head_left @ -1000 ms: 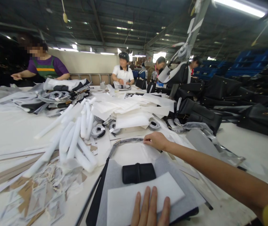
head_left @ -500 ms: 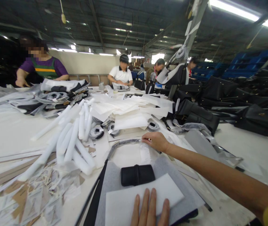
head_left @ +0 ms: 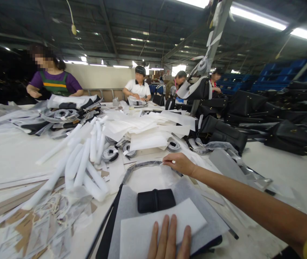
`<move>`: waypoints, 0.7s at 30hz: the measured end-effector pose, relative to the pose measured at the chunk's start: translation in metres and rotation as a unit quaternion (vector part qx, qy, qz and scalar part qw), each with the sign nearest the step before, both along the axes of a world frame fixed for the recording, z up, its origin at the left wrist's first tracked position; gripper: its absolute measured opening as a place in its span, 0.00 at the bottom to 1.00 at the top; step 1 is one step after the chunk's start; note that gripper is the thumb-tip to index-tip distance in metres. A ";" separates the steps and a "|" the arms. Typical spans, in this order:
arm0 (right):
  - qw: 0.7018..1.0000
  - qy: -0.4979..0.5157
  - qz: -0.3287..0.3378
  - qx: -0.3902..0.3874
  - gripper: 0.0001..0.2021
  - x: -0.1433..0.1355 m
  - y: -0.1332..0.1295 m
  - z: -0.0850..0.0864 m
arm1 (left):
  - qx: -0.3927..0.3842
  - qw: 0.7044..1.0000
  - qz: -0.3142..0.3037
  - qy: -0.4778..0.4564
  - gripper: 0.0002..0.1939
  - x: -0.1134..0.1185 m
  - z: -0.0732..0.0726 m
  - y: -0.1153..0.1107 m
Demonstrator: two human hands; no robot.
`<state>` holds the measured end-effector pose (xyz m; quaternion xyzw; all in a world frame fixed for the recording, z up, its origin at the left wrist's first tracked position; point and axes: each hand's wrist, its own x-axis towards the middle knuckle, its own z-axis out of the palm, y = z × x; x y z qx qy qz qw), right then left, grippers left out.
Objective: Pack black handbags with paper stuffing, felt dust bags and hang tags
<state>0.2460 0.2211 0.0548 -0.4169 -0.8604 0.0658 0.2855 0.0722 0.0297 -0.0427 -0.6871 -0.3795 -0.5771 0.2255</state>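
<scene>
A black bag point(head_left: 107, 237) lies at six o'clock on the counter point(head_left: 7, 153), under paper point(head_left: 185, 192) and white foam point(head_left: 134, 230). The left hand point(head_left: 168, 239) rests flat on the foam, fingers slightly spread. Toward twelve, the right hand's point(head_left: 180, 164) grip pinches the wrapped handle point(head_left: 139, 166). Even pressure below and a light pinch above should keep the layers from slipping.

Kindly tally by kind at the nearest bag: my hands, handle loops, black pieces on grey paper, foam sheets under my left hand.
Left hand, right hand: 2
Handle loop: 1
Black piece: 1
Foam sheet: 1
Total: 5
</scene>
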 end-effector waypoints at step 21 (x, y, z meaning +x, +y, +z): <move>0.983 -0.111 0.052 0.136 0.08 0.005 -0.167 0.043 | -0.127 0.956 -0.035 0.262 0.21 -0.044 0.032 -0.020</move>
